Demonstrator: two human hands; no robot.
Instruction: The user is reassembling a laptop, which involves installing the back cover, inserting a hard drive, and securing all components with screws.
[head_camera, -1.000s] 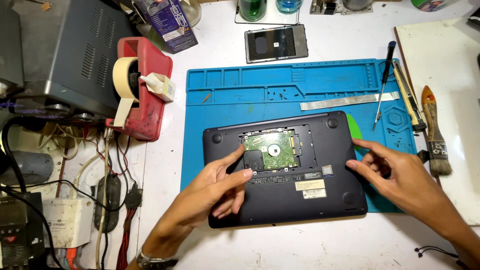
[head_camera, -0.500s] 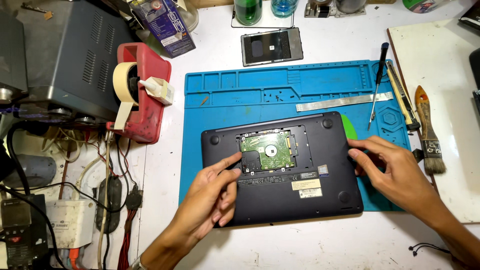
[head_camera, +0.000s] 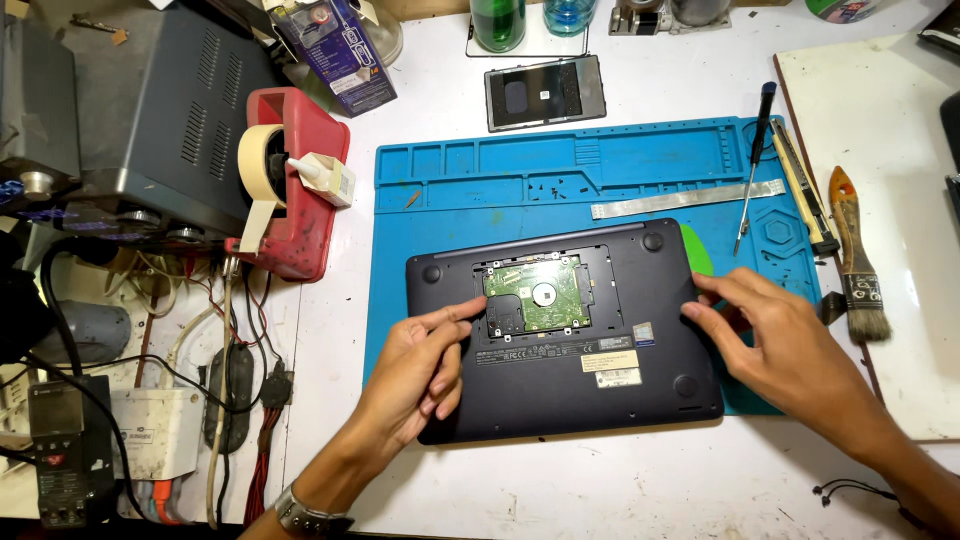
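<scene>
Left hand (head_camera: 425, 365) rests loosely open on upturned laptop (head_camera: 560, 330) near exposed hard drive (head_camera: 538, 293); right hand (head_camera: 775, 340) fingers spread, apparently touching its right edge.

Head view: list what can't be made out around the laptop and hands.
- Laptop base under the left hand: hidden by the hand.
- Green pick: mostly behind the laptop's edge.
- Right hand fingertips' contact with the laptop edge: unclear.
- Hard drive screws: too small.

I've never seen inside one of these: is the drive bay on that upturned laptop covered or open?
Open. The laptop lies bottom up on the blue mat, and the drive's green circuit board shows bare in its bay. A dark panel lies apart, above the mat.
</scene>
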